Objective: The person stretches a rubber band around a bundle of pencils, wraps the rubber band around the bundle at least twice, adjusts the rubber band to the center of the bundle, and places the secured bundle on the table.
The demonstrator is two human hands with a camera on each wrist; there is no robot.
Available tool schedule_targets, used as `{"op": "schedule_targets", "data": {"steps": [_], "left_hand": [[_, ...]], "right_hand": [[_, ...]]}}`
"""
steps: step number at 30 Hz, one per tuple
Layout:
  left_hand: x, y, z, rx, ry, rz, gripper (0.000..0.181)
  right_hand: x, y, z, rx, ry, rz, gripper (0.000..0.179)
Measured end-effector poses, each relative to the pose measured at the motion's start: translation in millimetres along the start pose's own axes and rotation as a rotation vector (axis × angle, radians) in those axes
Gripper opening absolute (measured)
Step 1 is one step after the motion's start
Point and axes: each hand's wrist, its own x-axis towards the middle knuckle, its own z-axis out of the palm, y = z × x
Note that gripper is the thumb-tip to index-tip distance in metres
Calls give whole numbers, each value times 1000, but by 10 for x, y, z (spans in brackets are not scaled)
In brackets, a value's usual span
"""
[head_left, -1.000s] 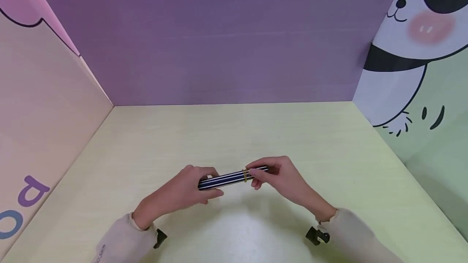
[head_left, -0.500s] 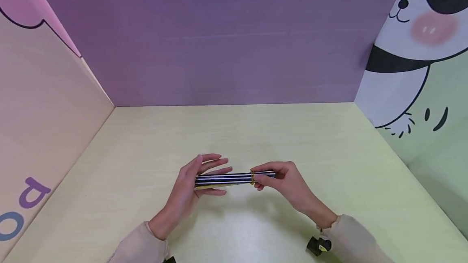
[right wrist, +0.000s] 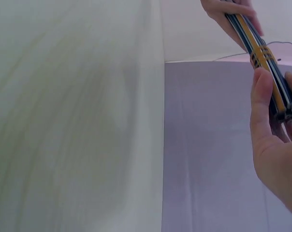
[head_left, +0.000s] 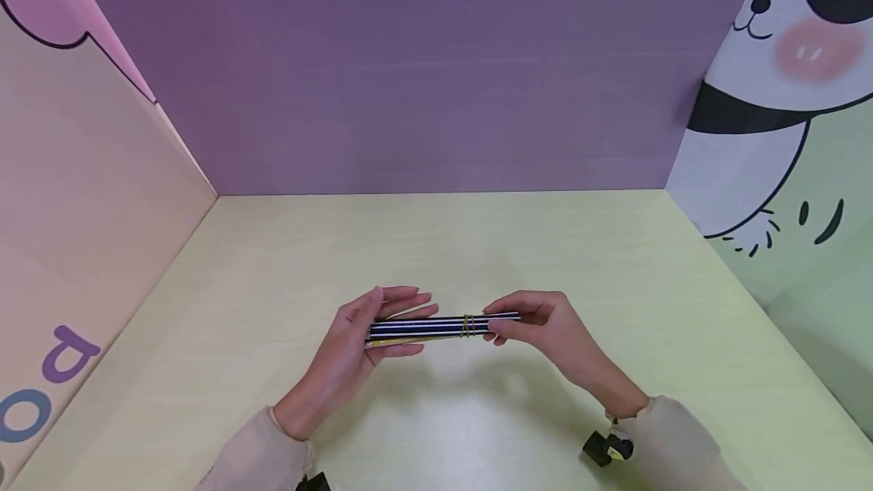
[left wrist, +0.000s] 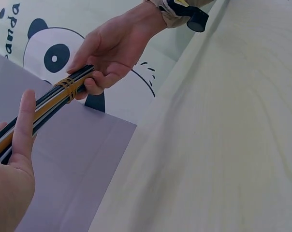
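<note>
A bundle of pencils [head_left: 416, 327], dark blue with white stripes and a yellow one on its lower side, is held level above the table between both hands. A thin yellow rubber band [head_left: 467, 326] is wound in several loops round its right part. My right hand [head_left: 546, 324] pinches the right end between thumb and fingers, just beyond the band. The left end lies against the palm of my left hand [head_left: 355, 339], whose fingers extend loosely along the bundle. In the left wrist view a straight finger [left wrist: 24, 125] crosses in front of the pencils.
A pale wooden table [head_left: 436, 248] lies under the hands. Behind it stands a purple wall panel [head_left: 436, 82]. Side panels carry cartoon prints, with a panda [head_left: 784, 89] on the right. Small black cameras [head_left: 607, 447] sit at the wrists.
My left hand has turned palm up and loosened its fingers from the bundle's left end. The bundle has levelled and shifted slightly right; my right hand's fingers have moved off the band towards the end.
</note>
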Motion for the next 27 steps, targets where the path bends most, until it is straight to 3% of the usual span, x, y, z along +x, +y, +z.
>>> {"op": "schedule_targets", "data": {"steps": [4, 11, 17, 27], "left_hand": [[8, -54, 8, 4, -24, 15, 46], [-7, -160, 121, 71, -89, 5, 44], [-7, -87, 114, 103, -77, 39, 42], [-28, -156, 104, 65, -56, 44, 37]], "right_hand": [[2, 29, 10, -39, -8, 15, 22], [-2, 72, 141, -136, -102, 26, 23], [-46, -23, 73, -220, -62, 6, 24], [-41, -19, 89, -228, -141, 60, 25]]}}
